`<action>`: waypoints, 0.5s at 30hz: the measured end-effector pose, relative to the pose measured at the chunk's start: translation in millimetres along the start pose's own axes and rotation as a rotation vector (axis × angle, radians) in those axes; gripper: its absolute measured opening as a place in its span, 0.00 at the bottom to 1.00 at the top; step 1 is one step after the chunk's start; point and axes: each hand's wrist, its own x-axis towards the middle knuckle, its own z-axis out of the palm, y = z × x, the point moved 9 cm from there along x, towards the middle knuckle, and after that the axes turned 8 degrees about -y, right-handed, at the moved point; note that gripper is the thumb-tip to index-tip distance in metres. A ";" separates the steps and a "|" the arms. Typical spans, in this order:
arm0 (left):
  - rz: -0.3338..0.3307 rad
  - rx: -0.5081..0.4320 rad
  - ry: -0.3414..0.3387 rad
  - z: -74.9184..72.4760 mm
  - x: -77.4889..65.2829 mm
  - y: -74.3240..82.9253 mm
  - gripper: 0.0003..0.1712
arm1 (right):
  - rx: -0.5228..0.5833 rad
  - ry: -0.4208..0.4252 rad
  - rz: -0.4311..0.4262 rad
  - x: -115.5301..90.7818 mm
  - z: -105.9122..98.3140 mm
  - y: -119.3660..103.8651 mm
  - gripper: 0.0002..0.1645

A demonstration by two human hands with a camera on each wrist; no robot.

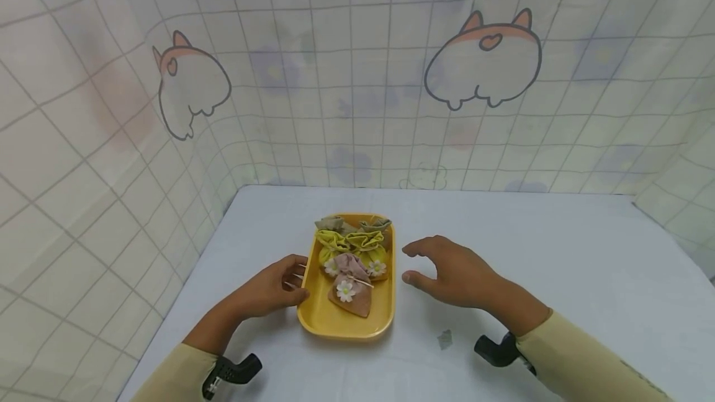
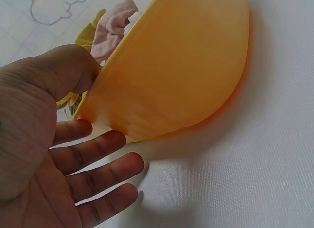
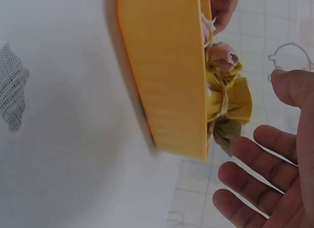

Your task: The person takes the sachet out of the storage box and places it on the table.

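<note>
A yellow plastic tray point(image 1: 316, 321) stands on the white table and holds several small cloth drawstring pouches. Nearest me lies a pink-and-tan pouch point(image 1: 357, 303) with a white flower; behind it are two yellow-green pouches point(image 1: 365, 241), with greyish-green ones point(image 1: 331, 223) at the far end. My left hand point(image 1: 272, 287) is at the tray's left rim, its thumb point(image 2: 78, 71) over the edge and its fingers spread along the outer wall. My right hand point(image 1: 460, 272) hovers just right of the tray, apart from it, with relaxed fingers point(image 3: 245, 193) and nothing in them.
A small grey mesh patch point(image 1: 445, 339) lies on the white tabletop point(image 1: 536, 247) in front of the right hand. Tile-patterned curtains point(image 1: 346, 79) with animal drawings close off the back and sides. Black wrist cameras point(image 1: 240, 370) stick out below both forearms.
</note>
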 end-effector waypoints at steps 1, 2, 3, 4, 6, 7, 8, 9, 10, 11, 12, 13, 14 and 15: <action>0.003 -0.002 -0.003 0.1 0.2 0.0 0.36 | 0.000 0.001 -0.005 0.9 1.0 -0.7 0.33; 0.005 -0.002 -0.005 0.2 0.5 -0.2 0.37 | 0.002 0.002 -0.009 1.8 2.1 -1.3 0.33; 0.008 -0.004 -0.008 0.3 0.8 -0.3 0.37 | 0.003 0.001 -0.013 2.6 3.2 -1.8 0.33; 0.010 -0.003 -0.010 0.4 0.9 -0.4 0.37 | 0.003 0.001 -0.018 3.4 4.1 -2.3 0.33; 0.012 0.000 -0.011 0.4 1.2 -0.6 0.37 | 0.008 0.001 -0.023 4.2 5.7 -3.4 0.33; 0.013 0.002 -0.010 0.2 1.2 -0.5 0.37 | 0.011 0.002 -0.027 4.6 6.4 -4.0 0.33; 0.014 0.005 -0.010 0.1 1.5 -0.6 0.37 | 0.011 0.003 -0.029 5.1 7.1 -4.3 0.33; 0.013 0.005 -0.009 0.0 1.6 -0.9 0.37 | 0.010 0.003 -0.032 5.5 8.0 -4.7 0.33; 0.014 0.006 -0.007 -0.3 1.7 -0.9 0.37 | 0.010 0.004 -0.035 6.1 8.5 -5.1 0.33; 0.013 0.006 -0.006 -0.4 1.6 -1.2 0.37 | 0.011 0.004 -0.037 6.5 9.2 -5.6 0.33; 0.012 0.006 -0.006 -0.4 1.7 -1.3 0.37 | 0.009 0.003 -0.039 7.2 10.0 -6.0 0.32; 0.012 0.004 -0.005 -0.5 1.6 -1.5 0.37 | 0.009 0.003 -0.043 8.3 10.9 -6.7 0.32; 0.010 0.004 -0.005 -0.4 1.5 -1.7 0.37 | 0.010 0.003 -0.046 9.0 11.5 -7.6 0.32; 0.009 0.003 -0.004 -0.4 1.4 -2.1 0.37 | 0.014 0.003 -0.049 9.7 12.0 -8.5 0.32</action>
